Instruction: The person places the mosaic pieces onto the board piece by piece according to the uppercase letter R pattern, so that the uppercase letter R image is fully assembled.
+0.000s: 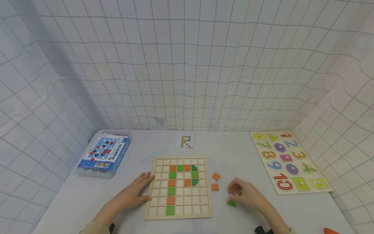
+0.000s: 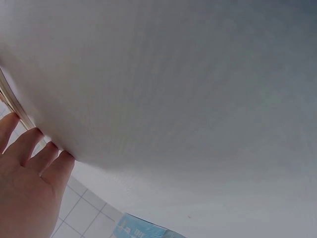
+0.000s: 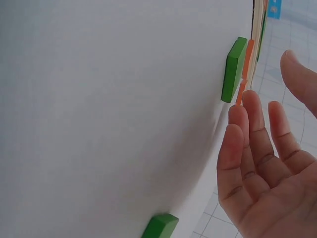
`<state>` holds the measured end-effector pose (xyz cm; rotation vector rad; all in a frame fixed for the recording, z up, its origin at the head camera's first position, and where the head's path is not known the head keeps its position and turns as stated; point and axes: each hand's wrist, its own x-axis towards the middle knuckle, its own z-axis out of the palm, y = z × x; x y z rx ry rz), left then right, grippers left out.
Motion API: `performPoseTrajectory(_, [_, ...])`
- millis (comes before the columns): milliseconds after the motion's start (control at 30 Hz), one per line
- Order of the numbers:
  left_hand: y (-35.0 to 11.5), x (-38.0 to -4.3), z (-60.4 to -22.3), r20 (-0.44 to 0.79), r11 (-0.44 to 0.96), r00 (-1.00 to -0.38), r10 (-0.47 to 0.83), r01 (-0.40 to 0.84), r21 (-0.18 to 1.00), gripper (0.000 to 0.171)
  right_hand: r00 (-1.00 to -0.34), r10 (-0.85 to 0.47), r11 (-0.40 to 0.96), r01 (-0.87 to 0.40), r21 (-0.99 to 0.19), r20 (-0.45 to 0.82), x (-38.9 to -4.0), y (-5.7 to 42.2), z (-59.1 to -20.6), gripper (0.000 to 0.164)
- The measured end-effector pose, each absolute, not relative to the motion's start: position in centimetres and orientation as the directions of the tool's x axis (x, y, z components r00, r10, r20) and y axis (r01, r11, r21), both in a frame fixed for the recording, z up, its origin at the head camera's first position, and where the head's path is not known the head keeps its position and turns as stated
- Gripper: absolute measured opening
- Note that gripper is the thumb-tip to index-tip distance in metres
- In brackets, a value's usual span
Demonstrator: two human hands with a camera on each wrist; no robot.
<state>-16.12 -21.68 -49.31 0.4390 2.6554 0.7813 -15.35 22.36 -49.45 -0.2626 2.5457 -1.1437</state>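
Note:
A wooden grid board (image 1: 179, 216) lies mid-table, with orange and green square tiles and two dark green rounded tiles set in its cells. My left hand (image 1: 132, 191) rests at the board's left edge, fingers and thumb spread along the frame. To the right of the board, my right hand (image 1: 245, 194) hovers low over the table with thumb apart from gently bent fingers, holding nothing. Below its thumb lies a green tile (image 1: 231, 204). The right wrist view has one green tile (image 3: 234, 70) near the fingertips and another green tile (image 3: 161, 226) farther off.
Two loose orange tiles, an upper one (image 1: 216, 176) and a lower one (image 1: 215, 187), lie beside the board. A pattern card (image 1: 184, 140) is behind it. At left sits a boxed molecule set (image 1: 103, 154); at right, a number puzzle board (image 1: 279, 182). Gridded white sheeting (image 1: 187, 81) encloses the table.

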Motion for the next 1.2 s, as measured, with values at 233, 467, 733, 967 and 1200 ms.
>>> performPoseTrajectory(233, [-21.7,-16.2,-49.5,-0.232,0.807,-0.896,0.378,0.195,0.558,0.079,-0.921,-0.308,0.677,-0.035,-0.735,-0.240,-14.9,22.6,-49.9,0.035])
performPoseTrajectory(467, [-21.6,-16.2,-49.5,-0.240,0.807,-0.897,0.372,0.184,0.561,0.080,-0.917,-0.287,0.712,-0.011,-0.702,-0.277,-14.6,22.3,-50.0,0.036])
performPoseTrajectory(733, [-21.6,-16.2,-49.4,-0.246,0.806,-0.897,0.368,0.175,0.565,0.080,-0.916,-0.292,0.731,-0.030,-0.681,-0.273,-14.4,21.7,-49.9,0.034])
performPoseTrajectory(967, [-21.7,-16.1,-49.5,-0.234,0.800,-0.895,0.380,0.191,0.568,0.079,-0.915,-0.305,0.722,-0.040,-0.691,-0.265,-14.3,21.7,-49.9,0.035])
performPoseTrajectory(1200, [-21.7,-16.2,-49.6,-0.243,0.801,-0.896,0.373,0.178,0.572,0.080,-0.921,-0.304,0.693,-0.037,-0.720,-0.245,-14.6,22.0,-49.7,0.028])
